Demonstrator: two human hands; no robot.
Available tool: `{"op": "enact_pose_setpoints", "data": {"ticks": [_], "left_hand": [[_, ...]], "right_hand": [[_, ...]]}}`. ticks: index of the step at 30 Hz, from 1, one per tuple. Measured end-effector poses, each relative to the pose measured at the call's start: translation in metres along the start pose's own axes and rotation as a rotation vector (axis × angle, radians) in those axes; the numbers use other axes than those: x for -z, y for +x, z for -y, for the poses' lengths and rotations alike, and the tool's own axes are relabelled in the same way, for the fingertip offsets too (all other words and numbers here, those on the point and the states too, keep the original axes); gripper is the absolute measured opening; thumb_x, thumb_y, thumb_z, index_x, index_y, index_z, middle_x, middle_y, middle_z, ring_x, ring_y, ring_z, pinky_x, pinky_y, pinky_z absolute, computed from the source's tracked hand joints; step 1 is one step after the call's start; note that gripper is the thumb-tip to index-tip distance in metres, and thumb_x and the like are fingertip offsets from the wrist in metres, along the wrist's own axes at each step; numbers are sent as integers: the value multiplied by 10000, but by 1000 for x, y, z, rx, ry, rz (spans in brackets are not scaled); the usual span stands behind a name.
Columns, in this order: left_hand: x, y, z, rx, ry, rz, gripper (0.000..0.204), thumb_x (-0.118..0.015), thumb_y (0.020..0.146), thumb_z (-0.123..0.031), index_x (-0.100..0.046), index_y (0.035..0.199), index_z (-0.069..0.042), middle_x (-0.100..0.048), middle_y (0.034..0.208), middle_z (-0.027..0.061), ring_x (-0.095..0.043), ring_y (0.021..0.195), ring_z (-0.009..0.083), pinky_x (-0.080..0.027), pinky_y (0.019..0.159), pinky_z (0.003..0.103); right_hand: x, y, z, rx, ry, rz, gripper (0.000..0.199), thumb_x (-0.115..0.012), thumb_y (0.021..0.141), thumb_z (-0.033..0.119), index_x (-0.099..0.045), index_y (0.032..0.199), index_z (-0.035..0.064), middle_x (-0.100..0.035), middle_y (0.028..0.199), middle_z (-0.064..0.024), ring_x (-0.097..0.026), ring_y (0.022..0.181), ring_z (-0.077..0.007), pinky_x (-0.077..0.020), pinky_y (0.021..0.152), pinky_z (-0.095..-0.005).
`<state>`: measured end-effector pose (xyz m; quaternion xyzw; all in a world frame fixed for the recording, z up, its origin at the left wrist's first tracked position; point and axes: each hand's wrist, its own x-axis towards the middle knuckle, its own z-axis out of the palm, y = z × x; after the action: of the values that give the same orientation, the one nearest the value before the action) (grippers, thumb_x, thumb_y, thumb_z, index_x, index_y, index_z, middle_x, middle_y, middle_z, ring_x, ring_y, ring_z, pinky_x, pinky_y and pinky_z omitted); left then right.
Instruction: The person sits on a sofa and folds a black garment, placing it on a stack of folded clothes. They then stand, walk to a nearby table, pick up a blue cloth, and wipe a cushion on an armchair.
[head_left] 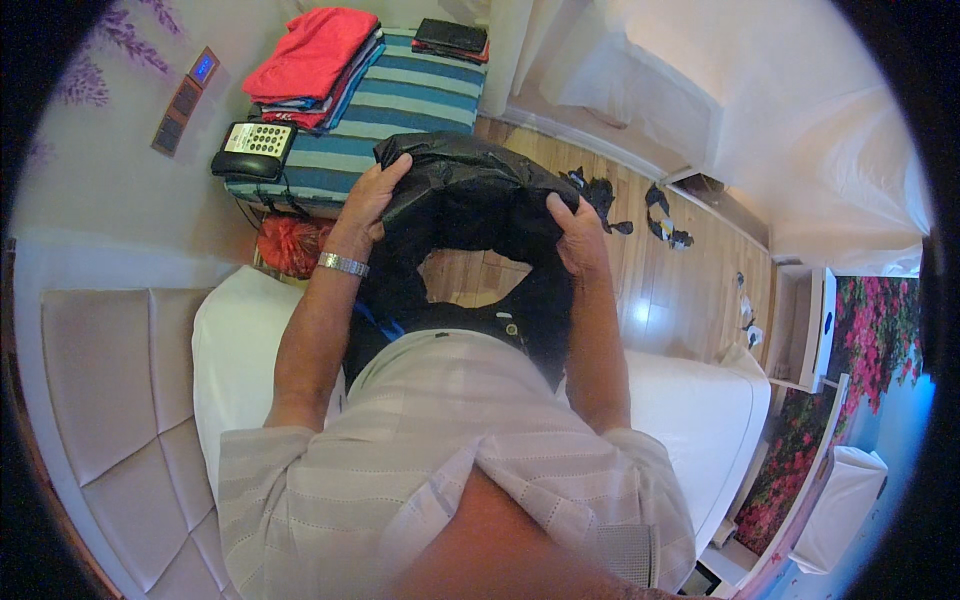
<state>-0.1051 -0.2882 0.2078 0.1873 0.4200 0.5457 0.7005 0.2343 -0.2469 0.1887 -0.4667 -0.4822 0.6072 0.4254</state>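
Note:
Both my hands hold up a black plastic bag (460, 195) in front of my body, above the wooden floor. My left hand (372, 197), with a metal watch on the wrist, grips the bag's left edge. At the right edge, my right hand (577, 235) has its fingers closed on the plastic. The bag's rim is spread between the two hands, and floor shows through the gap under it. The lower part of the bag hangs down against my striped shirt.
A blue-striped bedside table (420, 100) carries folded red clothes (315, 55), a telephone (255, 148) and a dark book (452, 38). A red bag (290, 245) lies under it. White bed (700, 410) below me, padded headboard (110, 390) left, dark scraps (665, 222) on the floor.

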Motion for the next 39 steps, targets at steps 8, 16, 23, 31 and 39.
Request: {"op": "enact_pose_setpoints", "data": {"ticks": [8,16,23,31,39], "left_hand": [[34,27,10,-13,0,85,344,-665,1015,-307,-651,1176,-4,-730,1092,125,-729,954,223,-614,836,363],[0,-1,27,90,-407,175,539,-605,1023,-491,-636,1295,-26,-702,1230,157,-694,1112,265,-565,980,446],[2,-7,55,-27,187,-14,368,-627,1027,-351,-685,1148,-8,-733,1033,64,-686,850,147,-570,774,323],[0,-8,33,-88,577,-91,445,-605,1024,-391,-670,1145,33,-701,979,74,-638,825,155,-533,751,321],[20,9,53,-185,321,-130,440,-607,1024,-358,-639,1266,8,-693,1106,98,-648,918,179,-529,841,333]], "right_hand": [[-10,4,21,39,-136,-157,314,-617,1027,291,-690,1163,17,-727,1040,-47,-651,887,-154,-512,848,-314],[-24,14,20,29,170,-242,270,-610,1044,260,-683,1126,14,-715,998,-55,-653,834,-144,-531,753,-303],[-4,27,-3,63,11,-300,237,-618,1043,229,-682,1099,7,-704,953,-41,-655,794,-135,-546,706,-299],[4,26,12,43,-270,-350,309,-638,1011,292,-697,1056,-7,-695,918,-43,-607,817,-156,-501,768,-334],[0,-5,-20,-115,137,-84,331,-638,1009,316,-658,1134,10,-680,958,-52,-614,807,-176,-512,764,-335]]}}
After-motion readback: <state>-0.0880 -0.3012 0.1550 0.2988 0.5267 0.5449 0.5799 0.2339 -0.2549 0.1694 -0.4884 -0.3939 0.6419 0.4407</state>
